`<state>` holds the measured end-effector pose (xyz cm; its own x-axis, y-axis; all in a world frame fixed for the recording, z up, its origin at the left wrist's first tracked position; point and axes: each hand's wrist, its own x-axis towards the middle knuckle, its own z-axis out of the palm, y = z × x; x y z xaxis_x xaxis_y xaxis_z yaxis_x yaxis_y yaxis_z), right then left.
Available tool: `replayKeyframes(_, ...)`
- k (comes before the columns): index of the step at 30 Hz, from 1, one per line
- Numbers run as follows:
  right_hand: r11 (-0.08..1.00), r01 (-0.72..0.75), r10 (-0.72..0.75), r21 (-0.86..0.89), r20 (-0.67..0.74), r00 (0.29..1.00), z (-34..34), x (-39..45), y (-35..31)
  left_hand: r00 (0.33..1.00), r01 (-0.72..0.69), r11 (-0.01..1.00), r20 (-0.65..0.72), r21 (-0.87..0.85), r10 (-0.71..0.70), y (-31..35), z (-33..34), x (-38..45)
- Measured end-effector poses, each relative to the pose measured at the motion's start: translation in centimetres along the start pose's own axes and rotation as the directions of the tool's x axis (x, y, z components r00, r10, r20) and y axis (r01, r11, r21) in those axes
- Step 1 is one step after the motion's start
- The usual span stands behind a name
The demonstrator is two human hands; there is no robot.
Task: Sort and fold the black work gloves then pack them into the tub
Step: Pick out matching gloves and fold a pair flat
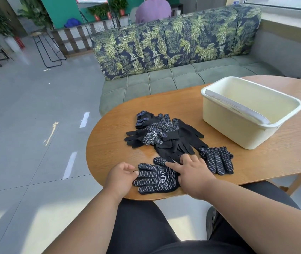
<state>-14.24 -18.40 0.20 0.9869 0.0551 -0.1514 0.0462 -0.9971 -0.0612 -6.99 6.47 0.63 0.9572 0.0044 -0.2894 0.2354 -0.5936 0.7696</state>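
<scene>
A black dotted work glove [155, 178] lies flat, palm dots up, at the near edge of the wooden table [256, 162]. My left hand [121, 176] pinches its fingertips at the left. My right hand [191, 171] presses flat on its cuff end, fingers spread. Behind it lies a loose pile of several black gloves [164, 134]. Another dotted glove [217, 160] rests alone to the right of my right hand. The cream plastic tub [237, 132] stands at the back right with nothing seen inside; a grey handle lies along its rim.
A green sofa [164, 83] with a leaf-print back runs behind the table. A person in a purple top [153, 10] sits beyond it. Grey tiled floor [36, 116] spreads to the left, with metal stools and potted plants at the far end.
</scene>
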Motion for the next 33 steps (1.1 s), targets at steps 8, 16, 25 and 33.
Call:
replayKeyframes(8,1.0,0.003,-0.002,-0.006,0.022,1.0,-0.2,0.1,-0.3,0.981,-0.154,0.945,-0.066,0.288,0.18,0.9,0.5,0.4)
replayKeyframes(16,1.0,0.002,-0.002,0.009,0.019,1.0,-0.1,0.0,-0.2,0.958,-0.255,0.845,0.002,0.47,0.288,0.4,2.5,1.1)
replayKeyframes(25,0.999,0.0,-0.002,0.048,0.039,0.999,-0.2,0.6,-0.2,0.953,-0.264,0.848,-0.013,0.46,0.304,0.4,2.0,0.8)
replayKeyframes(33,1.0,-0.012,0.012,0.002,0.085,0.996,-0.9,0.7,-0.5,0.953,-0.241,0.831,-0.039,0.501,0.3,0.7,2.0,1.4)
